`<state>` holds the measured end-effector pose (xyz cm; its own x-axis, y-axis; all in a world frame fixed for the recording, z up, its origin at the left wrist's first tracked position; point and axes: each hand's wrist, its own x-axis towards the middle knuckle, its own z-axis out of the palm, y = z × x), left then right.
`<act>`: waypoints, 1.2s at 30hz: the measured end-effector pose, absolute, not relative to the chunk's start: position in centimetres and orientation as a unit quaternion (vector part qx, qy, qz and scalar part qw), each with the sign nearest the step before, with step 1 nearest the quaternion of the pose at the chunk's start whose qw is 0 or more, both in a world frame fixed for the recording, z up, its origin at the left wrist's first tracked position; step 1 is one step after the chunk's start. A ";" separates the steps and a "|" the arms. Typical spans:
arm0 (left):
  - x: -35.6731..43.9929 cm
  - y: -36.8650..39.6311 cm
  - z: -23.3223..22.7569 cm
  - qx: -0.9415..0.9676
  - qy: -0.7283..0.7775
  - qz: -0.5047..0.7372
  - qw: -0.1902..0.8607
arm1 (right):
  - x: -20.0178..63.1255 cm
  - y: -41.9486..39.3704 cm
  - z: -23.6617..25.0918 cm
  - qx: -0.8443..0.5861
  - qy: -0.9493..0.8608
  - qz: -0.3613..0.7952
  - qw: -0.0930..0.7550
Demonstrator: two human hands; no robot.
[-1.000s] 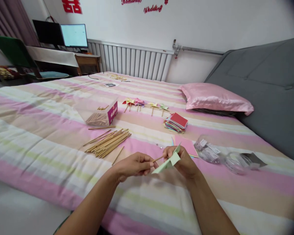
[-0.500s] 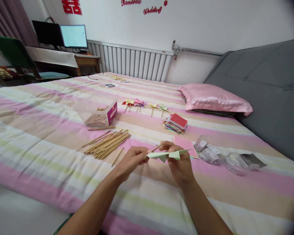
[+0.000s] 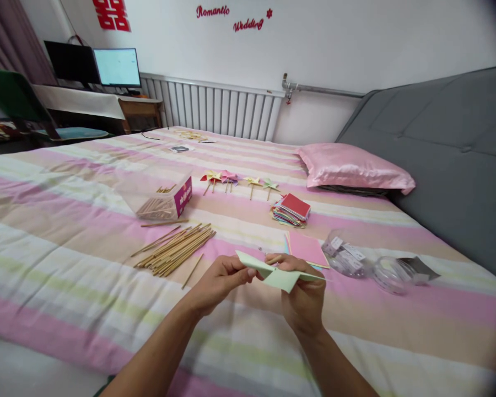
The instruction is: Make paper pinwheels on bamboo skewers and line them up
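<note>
A pale green paper pinwheel (image 3: pixel 279 274) is held flat over the striped bed (image 3: pixel 66 220) between both hands. My left hand (image 3: pixel 219 281) pinches its left blade. My right hand (image 3: pixel 303 295) grips the pinwheel from below, and a thin wooden stick (image 3: pixel 273 259) pokes up through the centre by the fingertips. Just beyond the hands lie pink paper squares (image 3: pixel 307 248), and a loose pile of wooden sticks (image 3: pixel 176 248) lies to the left.
Several finished pinwheels (image 3: pixel 235 179) lie in a row further back. A clear box of sticks (image 3: pixel 161 198), a stack of coloured paper (image 3: pixel 292 209), clear plastic containers (image 3: pixel 370 263), a pink pillow (image 3: pixel 353 168) and a grey headboard (image 3: pixel 450 149) are around.
The pinwheel has turned from tilted to lying flat and moved slightly toward me. The camera has tipped, so the room sits a little lower in view.
</note>
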<state>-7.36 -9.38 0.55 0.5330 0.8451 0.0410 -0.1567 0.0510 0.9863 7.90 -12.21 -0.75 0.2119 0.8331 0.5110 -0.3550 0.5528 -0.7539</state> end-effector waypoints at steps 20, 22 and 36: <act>-7.4 -9.4 1.1 0.596 0.263 0.381 0.656 | 7.7 -12.5 -0.8 -0.230 -0.483 0.386 0.751; -7.4 -9.3 1.0 0.599 0.256 0.383 0.655 | 7.7 -12.5 -0.8 -0.223 -0.485 0.390 0.750; -7.8 -9.0 0.9 0.637 0.271 0.406 0.597 | 7.7 -12.4 -0.9 -0.221 -0.480 0.418 0.739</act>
<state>-7.82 -8.95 0.93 0.5237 0.8297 0.1933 -0.1397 -0.1402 0.9802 7.74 -12.44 -0.88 0.1901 0.8302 0.5241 -0.4054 0.5526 -0.7282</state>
